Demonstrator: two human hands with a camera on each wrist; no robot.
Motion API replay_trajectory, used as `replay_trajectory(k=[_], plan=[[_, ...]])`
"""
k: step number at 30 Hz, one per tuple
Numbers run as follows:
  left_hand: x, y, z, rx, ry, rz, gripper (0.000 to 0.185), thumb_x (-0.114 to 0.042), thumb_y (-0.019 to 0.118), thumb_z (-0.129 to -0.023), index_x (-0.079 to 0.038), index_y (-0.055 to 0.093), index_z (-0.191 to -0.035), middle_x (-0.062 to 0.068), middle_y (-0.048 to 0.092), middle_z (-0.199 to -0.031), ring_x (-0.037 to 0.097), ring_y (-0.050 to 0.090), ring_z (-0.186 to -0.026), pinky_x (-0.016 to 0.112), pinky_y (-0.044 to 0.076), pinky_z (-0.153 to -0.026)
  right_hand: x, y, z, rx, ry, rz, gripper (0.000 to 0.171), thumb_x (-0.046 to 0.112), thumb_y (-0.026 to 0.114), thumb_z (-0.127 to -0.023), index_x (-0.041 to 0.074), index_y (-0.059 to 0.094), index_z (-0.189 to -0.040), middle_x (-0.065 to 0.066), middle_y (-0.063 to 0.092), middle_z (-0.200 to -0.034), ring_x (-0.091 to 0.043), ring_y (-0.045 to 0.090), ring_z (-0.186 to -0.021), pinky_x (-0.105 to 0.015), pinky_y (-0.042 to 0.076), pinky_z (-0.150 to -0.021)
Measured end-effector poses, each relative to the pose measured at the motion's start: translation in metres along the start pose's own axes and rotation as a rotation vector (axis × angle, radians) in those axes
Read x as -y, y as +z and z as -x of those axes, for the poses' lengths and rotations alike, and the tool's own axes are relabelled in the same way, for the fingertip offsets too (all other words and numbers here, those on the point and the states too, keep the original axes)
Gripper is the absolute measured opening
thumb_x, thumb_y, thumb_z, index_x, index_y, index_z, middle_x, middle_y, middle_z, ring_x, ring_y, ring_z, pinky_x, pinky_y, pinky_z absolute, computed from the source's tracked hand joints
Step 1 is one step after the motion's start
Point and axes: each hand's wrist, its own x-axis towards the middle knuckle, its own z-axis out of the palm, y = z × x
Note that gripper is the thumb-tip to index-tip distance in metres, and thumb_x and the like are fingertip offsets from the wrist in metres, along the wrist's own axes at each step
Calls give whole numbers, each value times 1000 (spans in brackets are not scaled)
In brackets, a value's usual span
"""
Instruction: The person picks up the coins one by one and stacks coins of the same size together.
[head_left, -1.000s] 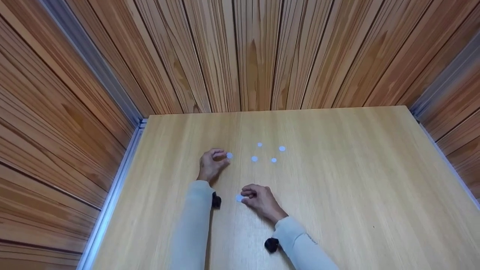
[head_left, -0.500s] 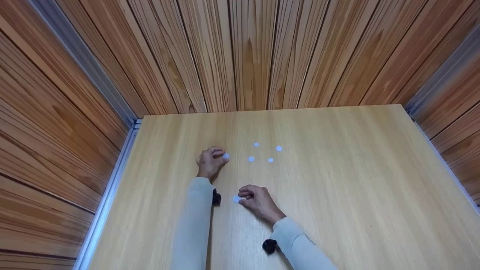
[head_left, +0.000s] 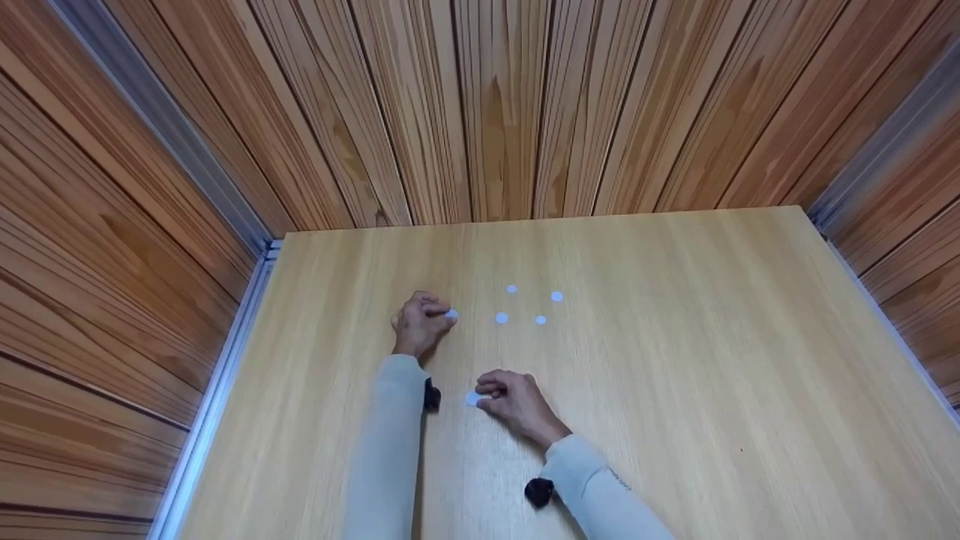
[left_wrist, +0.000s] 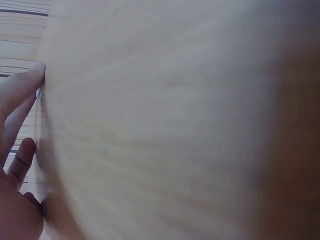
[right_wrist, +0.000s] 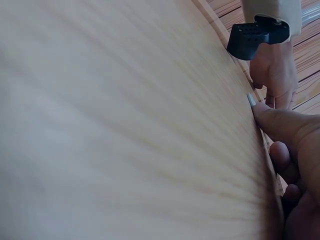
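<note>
Wood-slat walls close in on three sides of your pale table (head_left: pixel 675 375). Your left hand (head_left: pixel 417 324) sits with its fingers curled, pinching a small white disc (head_left: pixel 451 315) at the fingertips. Your right hand (head_left: pixel 513 400), nearer to you, is curled the same way over another white disc (head_left: pixel 472 399) that lies flat on the wood — the right wrist view shows a fingertip pressing on its edge. Just beyond your left hand, four more discs (head_left: pixel 502 318) lie loose in a small cluster, untouched. By my reading, two discs are in hand and four are left. No container shows anywhere — only bare wood around the discs.
</note>
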Motion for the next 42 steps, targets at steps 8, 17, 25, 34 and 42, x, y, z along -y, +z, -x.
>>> replay_trajectory(k=[8,17,25,34,42], plan=[[2,-2,1,21,17,50,38,-12,87,-77,-12,62,-107,-5,76,-96,19,63,-110,45,16,-104,0,1,0,-2,3,-3,29,7,75,-88,1,69,-116,-5,74,-104,-17,68,-94,-31,53,-82],[3,-2,2,10,74,14,39,-11,85,-78,-8,59,-107,-3,75,-91,20,67,-101,46,19,-97,1,1,-1,-16,-23,29,27,5,76,-88,0,69,-114,-6,74,-103,-18,69,-93,-30,54,-81],[3,-4,2,48,25,20,41,-14,88,-74,-13,61,-105,-7,73,-93,18,65,-100,44,19,-98,1,0,0,4,17,30,28,8,75,-89,4,69,-116,-2,74,-104,-16,68,-94,-32,53,-83],[-1,-4,0,51,3,22,37,-11,86,-77,-14,60,-103,-8,73,-91,18,63,-99,45,22,-101,2,0,-2,-9,-4,34,28,7,76,-89,2,69,-115,-4,74,-104,-17,68,-94,-31,53,-82],[3,-3,3,34,95,-11,33,-11,84,-77,-11,61,-101,-4,74,-91,20,66,-98,46,24,-106,0,1,-1,-7,14,23,29,8,76,-88,2,69,-116,-4,74,-104,-16,68,-94,-30,53,-82]])
